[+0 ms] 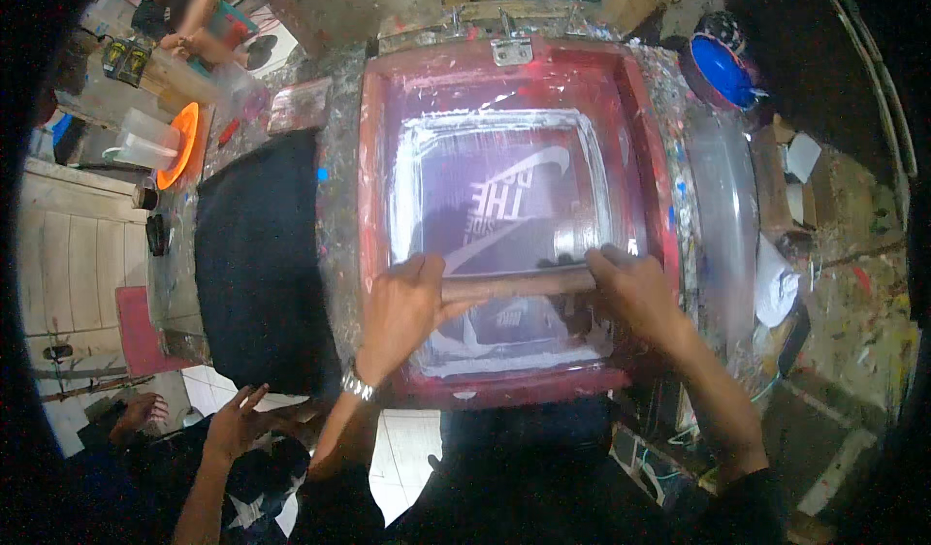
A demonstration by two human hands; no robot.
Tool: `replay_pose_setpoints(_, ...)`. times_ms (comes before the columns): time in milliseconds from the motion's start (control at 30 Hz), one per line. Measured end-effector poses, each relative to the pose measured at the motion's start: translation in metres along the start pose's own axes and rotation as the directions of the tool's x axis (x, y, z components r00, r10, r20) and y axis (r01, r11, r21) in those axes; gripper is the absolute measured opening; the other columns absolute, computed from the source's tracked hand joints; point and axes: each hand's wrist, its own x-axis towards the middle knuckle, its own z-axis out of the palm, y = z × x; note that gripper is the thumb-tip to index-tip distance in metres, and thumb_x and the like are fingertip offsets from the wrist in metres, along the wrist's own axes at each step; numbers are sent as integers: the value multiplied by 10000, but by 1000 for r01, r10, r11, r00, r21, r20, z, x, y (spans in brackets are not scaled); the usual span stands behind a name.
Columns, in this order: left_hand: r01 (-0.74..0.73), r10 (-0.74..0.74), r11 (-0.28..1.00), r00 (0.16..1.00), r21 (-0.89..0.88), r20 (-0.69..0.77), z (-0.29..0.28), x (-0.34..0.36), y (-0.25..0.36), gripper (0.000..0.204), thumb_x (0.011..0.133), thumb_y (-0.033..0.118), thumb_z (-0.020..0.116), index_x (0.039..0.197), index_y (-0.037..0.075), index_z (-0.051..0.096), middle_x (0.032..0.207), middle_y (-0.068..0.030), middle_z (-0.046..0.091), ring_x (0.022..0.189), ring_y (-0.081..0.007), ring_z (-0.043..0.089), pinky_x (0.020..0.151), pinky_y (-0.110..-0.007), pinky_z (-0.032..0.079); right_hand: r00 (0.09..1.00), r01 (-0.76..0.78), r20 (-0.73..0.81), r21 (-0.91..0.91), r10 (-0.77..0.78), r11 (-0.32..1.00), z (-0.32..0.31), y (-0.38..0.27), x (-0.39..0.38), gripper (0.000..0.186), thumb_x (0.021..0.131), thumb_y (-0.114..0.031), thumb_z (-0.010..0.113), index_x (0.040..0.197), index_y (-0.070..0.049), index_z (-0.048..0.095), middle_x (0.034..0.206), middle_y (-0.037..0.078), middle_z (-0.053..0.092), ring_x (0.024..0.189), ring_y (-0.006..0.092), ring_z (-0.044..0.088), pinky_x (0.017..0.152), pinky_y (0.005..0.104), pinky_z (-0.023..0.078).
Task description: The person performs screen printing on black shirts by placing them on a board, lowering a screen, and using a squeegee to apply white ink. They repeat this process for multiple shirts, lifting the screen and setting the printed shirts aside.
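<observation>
Grasping a wooden squeegee (519, 285) near its two ends, the left hand (402, 298) and the right hand (630, 291) both have their fingers curled over the bar. It lies crosswise inside a red-stained screen frame (372, 167), on the nearer part of the mesh, below a pale slanted design (514, 196). White ink (402, 191) borders that design in a streaky rectangle. The step in hand looks like working ink across the mesh; the next move seems to call for even pressure from both hands, with the blade kept level. At the frame's far edge sits a metal hinge (512, 52). Left of the frame, black cloth (262, 254) lies on the stained tabletop (341, 109), a co-worker's hand (236, 421) by its near edge. Farther out are an orange disc (181, 152) and a blue bowl (721, 68).
</observation>
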Motion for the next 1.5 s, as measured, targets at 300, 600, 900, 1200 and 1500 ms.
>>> replay_pose_setpoints(300,142,-121,986,968,-82,219,0,-107,52,692,640,411,884,1100,11,558,998,-178,597,932,-345,630,843,-491,497,989,-52,-147,-165,28,985,55,-56,-116,345,758,-295,765,950,-87,567,847,96,591,803,300,650,631,428,509)
replay_pose_setpoints(600,284,-334,937,899,-206,-282,46,-198,4,1388,523,631,873,1538,-1,168,1564,-247,299,1491,-366,221,1218,-585,-16,873,-111,-488,-216,-9,970,78,-133,-99,547,788,-551,718,1019,-62,634,947,108,623,968,285,576,964,553,356)
replay_pose_setpoints(900,60,-485,768,704,-638,-518,-3,-180,30,1467,398,507,971,1542,69,164,1561,-179,303,1420,-349,364,1159,-503,349,643,-74,-752,-246,-142,966,36,-155,-90,614,738,-673,693,932,-93,646,886,69,586,842,229,540,878,462,309)
replay_pose_setpoints(1200,-76,-616,731,354,-678,-704,-25,-122,55,988,761,513,768,1456,-2,291,1450,-143,362,1338,-291,374,1144,-446,289,616,-118,-750,-388,-239,914,-53,-157,-57,635,721,-720,706,858,-107,621,769,48,557,704,239,529,774,413,357)
replay_pose_setpoints(1500,63,-156,979,844,-195,-513,-6,6,-27,150,907,71,634,1035,-1,661,1071,-215,643,967,-418,619,855,-462,505,801,-399,-580,-329,150,856,-278,-208,69,562,913,-574,567,1061,-47,697,880,213,691,849,366,689,762,457,538)
